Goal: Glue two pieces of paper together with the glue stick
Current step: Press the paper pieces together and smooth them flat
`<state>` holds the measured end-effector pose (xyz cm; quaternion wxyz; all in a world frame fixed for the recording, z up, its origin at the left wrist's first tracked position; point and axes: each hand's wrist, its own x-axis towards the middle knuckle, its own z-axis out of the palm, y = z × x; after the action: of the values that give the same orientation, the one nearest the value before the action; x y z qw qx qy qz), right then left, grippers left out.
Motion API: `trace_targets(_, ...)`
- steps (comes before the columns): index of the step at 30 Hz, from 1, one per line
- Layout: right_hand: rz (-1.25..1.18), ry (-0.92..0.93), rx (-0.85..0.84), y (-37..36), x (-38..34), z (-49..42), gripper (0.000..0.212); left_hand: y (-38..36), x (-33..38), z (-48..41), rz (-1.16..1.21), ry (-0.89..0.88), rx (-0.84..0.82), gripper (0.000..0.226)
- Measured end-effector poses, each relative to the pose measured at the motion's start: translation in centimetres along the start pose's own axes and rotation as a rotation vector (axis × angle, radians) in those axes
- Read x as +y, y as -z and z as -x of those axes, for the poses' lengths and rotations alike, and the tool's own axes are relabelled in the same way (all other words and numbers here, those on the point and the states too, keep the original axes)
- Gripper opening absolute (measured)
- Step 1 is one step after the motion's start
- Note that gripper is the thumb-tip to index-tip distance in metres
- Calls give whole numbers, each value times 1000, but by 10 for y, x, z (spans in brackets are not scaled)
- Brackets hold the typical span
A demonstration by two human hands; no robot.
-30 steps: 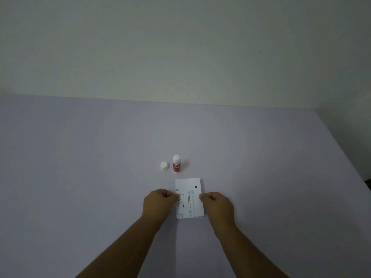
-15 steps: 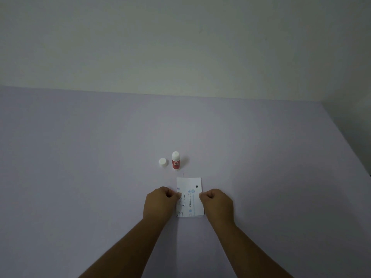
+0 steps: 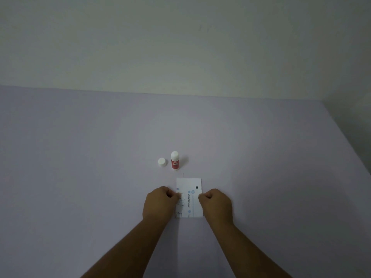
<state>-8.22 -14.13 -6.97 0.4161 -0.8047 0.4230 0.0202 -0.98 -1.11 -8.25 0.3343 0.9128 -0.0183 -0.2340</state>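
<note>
A small white printed paper (image 3: 190,195) lies flat on the pale lilac table (image 3: 80,177); whether it is one sheet or two stacked I cannot tell. My left hand (image 3: 159,203) is curled at its left edge, fingertips pressing on the paper. My right hand (image 3: 216,204) is curled at its right edge, fingertips touching it. Beyond the paper a red glue stick (image 3: 175,160) stands upright and uncapped, white glue showing on top. Its white cap (image 3: 162,162) rests just to its left.
The table runs wide on all sides, meeting a plain pale wall (image 3: 180,47) at the back. Its right edge (image 3: 349,141) slants away at the far right.
Both hands stay curled at the paper's sides, pressing with only small shifts. The view has tilted slightly; glue stick and cap have not moved.
</note>
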Motion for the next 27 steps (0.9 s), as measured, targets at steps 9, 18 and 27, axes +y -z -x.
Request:
trace_targets(9,109,-13,-15,0,-5,-2,33,-4,-2,4,-145,-322,171,18)
trace_targets(18,156,-10,-30,-1,-7,-5,33,-11,-29,0,-560,-601,-81,58)
trace_targets(27,400,673,-93,3,18,9,40,-4,-33,0,-619,-644,-176,65)
